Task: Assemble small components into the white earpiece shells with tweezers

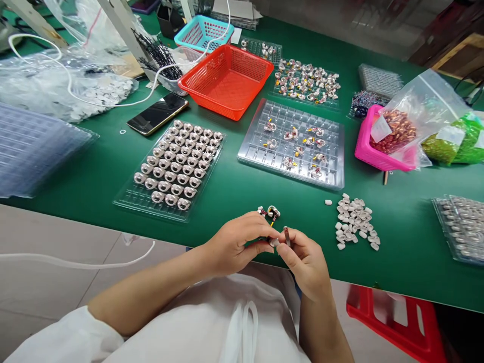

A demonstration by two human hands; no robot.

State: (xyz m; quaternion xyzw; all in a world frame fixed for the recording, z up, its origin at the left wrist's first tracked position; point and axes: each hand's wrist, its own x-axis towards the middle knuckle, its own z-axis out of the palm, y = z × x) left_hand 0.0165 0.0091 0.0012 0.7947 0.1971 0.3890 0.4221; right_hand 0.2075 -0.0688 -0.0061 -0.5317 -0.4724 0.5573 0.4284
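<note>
Both hands meet low in front of me at the table's near edge. My left hand (242,243) is closed in a pinch on a small whitish plastic part (274,242), partly covered by the fingertips. Close against it, my right hand (308,262) grips a slim dark metal tool (287,236) that sticks up between thumb and forefinger; its exact kind is hard to tell. Just beyond the fingers lie small white parts with coloured wires (272,213). A scatter of small white caps (352,221) spreads to the right of my right hand.
A transparent tray (128,200) holds rows of pearly round housings. Ahead, stacked trays (257,151) carry several wired parts. Behind stand a red basket (229,93), a blue basket (204,31) and a phone (158,114). A pink basket (381,160) with bagged wires sits right; a red stool (397,322) stands below.
</note>
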